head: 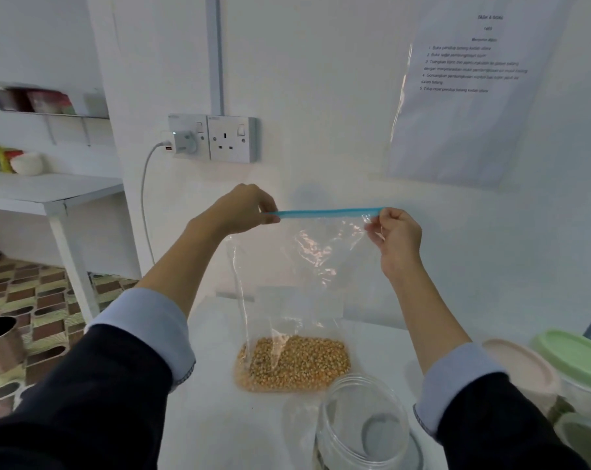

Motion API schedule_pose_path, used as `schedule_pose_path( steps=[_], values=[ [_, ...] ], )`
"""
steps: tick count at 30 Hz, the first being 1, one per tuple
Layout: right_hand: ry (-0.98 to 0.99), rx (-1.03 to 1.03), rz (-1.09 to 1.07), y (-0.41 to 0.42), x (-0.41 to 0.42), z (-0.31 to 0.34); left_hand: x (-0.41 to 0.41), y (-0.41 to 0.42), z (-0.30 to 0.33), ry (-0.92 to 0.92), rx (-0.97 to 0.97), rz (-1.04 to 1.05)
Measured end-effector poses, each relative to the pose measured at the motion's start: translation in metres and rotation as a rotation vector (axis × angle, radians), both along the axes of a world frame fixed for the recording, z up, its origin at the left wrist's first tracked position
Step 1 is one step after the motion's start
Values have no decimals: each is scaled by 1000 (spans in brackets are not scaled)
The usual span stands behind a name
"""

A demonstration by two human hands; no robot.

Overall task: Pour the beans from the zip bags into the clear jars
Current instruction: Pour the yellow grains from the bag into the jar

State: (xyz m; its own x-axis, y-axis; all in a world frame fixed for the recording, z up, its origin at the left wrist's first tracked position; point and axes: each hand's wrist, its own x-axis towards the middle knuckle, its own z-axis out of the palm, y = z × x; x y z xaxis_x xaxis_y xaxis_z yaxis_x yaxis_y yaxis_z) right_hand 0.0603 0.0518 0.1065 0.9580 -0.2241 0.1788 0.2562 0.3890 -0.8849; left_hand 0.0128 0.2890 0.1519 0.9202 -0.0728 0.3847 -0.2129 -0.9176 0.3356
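I see the white table (219, 435) running under everything, set against the white wall (321, 79). Above it I have the zip bag (301, 283) held up, its bottom resting on the table and its blue zip strip (331, 212) stretched level between my hands. My left hand (243, 212) pinches the strip's left end, fingers curled around it. My right hand (397, 237) pinches the right end and the top corner of the film, fingers curled on it too. The yellow beans (296, 362) sit heaped in the bag's bottom. Just in front of the bag stands an open clear jar (362, 425), lidless. At the right edge I see jars with a pink lid (521, 364) and a green lid (575, 354). On the wall hang a sheet (470, 86) of text and a double socket (216, 139) with a charger (179, 144) plugged in.
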Motion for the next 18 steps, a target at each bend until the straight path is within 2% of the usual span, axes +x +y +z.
schedule_pose_path(
  steps=[3, 6, 8, 13, 15, 18],
  values=[
    [-197, -274, -68, -3, -6, 2, 4, -9, 4, -12, -99, -34],
    [-476, -730, -225, 0, -12, 9, 2, -14, 8, -12, -125, -65],
    [-602, -995, -244, 7, -14, 18, 2, -17, 10, 1, -119, -87],
    [-374, -1647, 41, 38, -29, 42, 4, -21, 9, 16, -67, -107],
    [-336, -1655, 41, 47, -27, 49, 6, -22, 9, -25, -65, -84],
    [-250, -1502, 52, 55, -20, 58, 11, -22, 13, -147, -88, -24]
  ],
)
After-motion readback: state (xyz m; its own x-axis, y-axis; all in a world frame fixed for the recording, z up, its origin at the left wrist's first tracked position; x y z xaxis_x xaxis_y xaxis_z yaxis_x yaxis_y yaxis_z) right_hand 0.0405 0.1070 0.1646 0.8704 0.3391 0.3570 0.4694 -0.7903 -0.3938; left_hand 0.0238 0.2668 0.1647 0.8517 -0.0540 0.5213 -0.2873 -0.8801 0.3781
